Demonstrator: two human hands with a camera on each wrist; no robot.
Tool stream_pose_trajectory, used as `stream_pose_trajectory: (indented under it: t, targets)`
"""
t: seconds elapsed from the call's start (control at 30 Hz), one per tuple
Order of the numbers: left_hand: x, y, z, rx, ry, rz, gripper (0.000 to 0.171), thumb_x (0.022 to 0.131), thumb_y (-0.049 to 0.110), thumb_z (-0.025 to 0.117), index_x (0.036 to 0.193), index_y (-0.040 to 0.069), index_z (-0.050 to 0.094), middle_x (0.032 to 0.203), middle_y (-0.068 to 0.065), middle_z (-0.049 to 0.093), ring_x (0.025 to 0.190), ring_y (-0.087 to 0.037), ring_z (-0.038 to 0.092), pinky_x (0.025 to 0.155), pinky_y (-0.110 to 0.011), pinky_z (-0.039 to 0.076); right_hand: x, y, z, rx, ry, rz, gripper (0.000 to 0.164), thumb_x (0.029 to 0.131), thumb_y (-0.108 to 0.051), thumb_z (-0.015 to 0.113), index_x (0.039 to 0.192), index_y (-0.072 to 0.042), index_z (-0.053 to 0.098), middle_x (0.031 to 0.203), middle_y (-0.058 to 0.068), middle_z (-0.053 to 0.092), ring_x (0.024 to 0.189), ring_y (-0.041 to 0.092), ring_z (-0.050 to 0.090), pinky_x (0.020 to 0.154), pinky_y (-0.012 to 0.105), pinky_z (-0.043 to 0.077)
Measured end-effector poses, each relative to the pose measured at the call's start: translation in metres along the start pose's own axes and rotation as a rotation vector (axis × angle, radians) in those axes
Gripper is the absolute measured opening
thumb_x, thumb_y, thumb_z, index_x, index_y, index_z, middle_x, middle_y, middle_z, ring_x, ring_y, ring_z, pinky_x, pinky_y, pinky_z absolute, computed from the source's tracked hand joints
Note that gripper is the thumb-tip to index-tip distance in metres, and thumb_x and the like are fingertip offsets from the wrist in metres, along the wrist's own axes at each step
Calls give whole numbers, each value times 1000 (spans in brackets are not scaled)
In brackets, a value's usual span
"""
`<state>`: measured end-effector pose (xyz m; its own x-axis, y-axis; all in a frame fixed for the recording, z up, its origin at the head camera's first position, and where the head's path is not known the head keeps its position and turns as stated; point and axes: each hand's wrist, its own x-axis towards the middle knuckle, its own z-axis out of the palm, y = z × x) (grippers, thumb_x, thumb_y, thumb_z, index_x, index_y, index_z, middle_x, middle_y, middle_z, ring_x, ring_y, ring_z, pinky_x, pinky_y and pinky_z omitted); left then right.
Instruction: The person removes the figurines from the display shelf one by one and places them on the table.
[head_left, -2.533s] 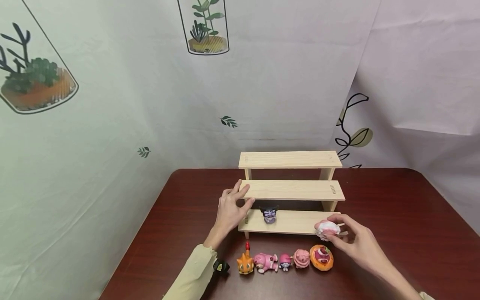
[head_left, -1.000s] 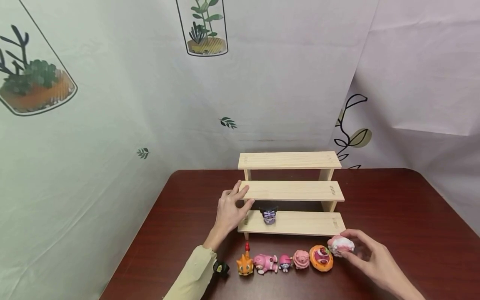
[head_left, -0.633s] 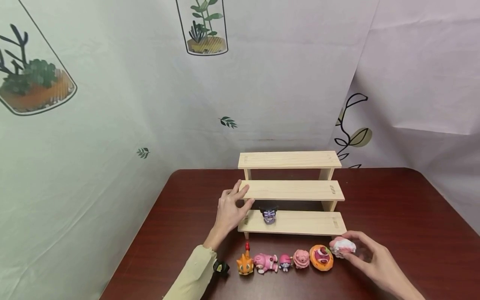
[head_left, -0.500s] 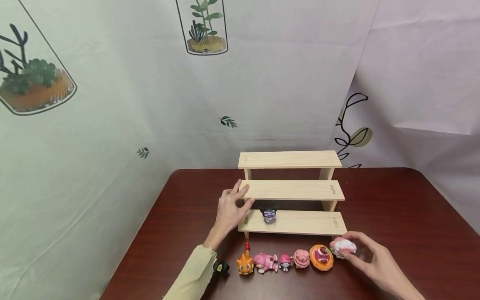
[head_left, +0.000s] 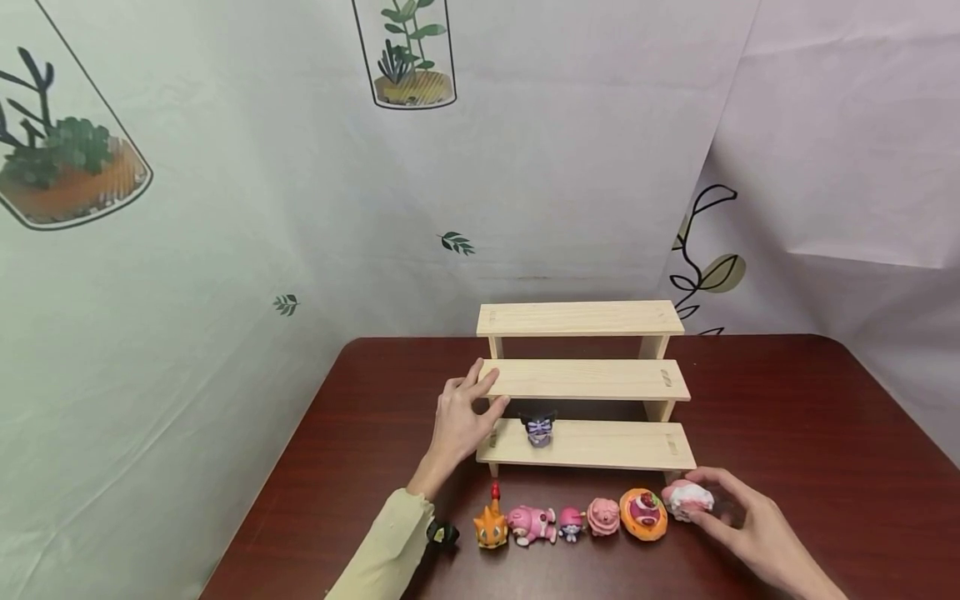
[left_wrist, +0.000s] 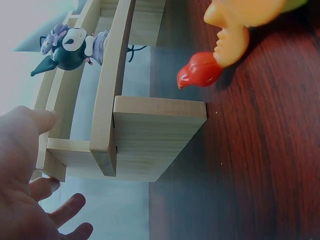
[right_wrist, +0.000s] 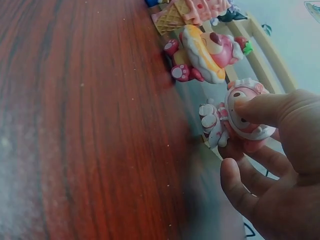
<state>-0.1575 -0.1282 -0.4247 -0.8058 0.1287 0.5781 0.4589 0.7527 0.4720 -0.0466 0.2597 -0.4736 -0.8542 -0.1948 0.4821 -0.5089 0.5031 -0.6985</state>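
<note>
In the head view my left hand [head_left: 459, 421] holds the left end of a three-step wooden display shelf [head_left: 585, 379], thumb at the middle step's front edge and fingers over its corner. My right hand [head_left: 750, 521] pinches a pink-and-white figurine [head_left: 688, 500] between thumb and forefinger, at the right end of a row of toys. Close up in the right wrist view, the figurine [right_wrist: 245, 112] has a white-framed hood, and the thumb lies across its face. A black-and-purple figurine [head_left: 539, 430] stands on the bottom step, left of its middle.
Before the shelf lie an orange figurine with a red-tipped tail [head_left: 491, 527], a pink bear figurine [head_left: 532, 525], a small pink-capped figurine [head_left: 570, 525], a pink swirl-shaped figurine [head_left: 603, 517] and an orange ring-shaped one [head_left: 643, 515]. A black piece [head_left: 442, 533] sits beside the left sleeve.
My right hand has brought the pink-and-white figurine from the bottom step's right end down and right to the end of the toy row. The left hand stays on the shelf.
</note>
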Motion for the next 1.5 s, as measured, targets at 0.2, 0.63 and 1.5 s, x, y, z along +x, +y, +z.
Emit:
stream_pose_trajectory:
  t: [0.2, 0.63, 1.5]
  targets:
    - [0, 0, 0, -7, -3, 1, 48, 87, 29, 76, 130, 9, 69, 142, -18, 54, 108, -47, 57, 88, -64, 42, -1, 0, 0, -5, -3, 3, 51, 71, 12, 82, 113, -10, 65, 98, -10, 65, 63, 5, 55, 55, 18, 42]
    - [0, 1, -1, 4, 0, 7, 47, 88, 29, 76, 129, 9, 69, 142, -18, 55, 107, -46, 57, 87, -63, 44, 0, -1, 2, -38, -3, 6, 49, 71, 6, 85, 111, -16, 66, 96, -11, 64, 67, 4, 56, 56, 17, 44]
    - [0, 0, 0, 2, 3, 7, 47, 87, 30, 76, 129, 9, 70, 142, -17, 55, 107, -46, 57, 87, -63, 44, -2, 3, 0, -39, -35, -15, 55, 67, 8, 86, 116, -4, 63, 105, -13, 64, 72, 3, 58, 59, 16, 46]
